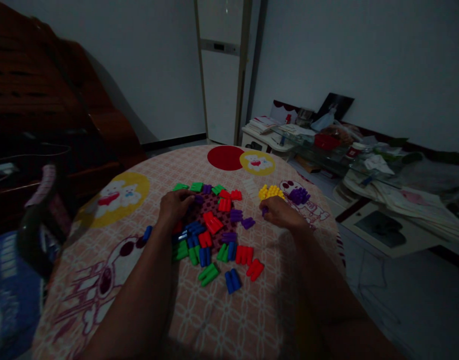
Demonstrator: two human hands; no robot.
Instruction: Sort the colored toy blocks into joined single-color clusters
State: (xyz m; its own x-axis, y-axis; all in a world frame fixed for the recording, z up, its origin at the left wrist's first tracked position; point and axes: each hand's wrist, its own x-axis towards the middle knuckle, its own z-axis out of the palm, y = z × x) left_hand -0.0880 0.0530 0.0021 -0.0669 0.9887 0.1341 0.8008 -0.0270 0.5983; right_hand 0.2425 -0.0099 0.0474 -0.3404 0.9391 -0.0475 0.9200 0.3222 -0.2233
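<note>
- Apparently, the purple piece [265, 211] is pinched in the fingertips of your right hand [280, 212], above or at the table, just on the near side of the yellow cluster [270, 192].
- Your left hand [174, 204] has its fingers drawn narrow at a second purple piece [198, 199], by the far left part of the dark red lattice [211, 204]; you cannot tell whether it is gripped or only touched.
- These pieces look like light, fairly stiff plastic, smooth enough to slip; they should take a light pinch across the sides, near the middle, and are unlikely to break.
- Red, blue, green and purple pieces lie on and around the lattice, some touching.
- Beyond your right hand sits a dark purple cluster [299, 195].
- Under everything is the table [199, 322] with its patterned cloth; papers [394, 202] lie off to the right.
</note>
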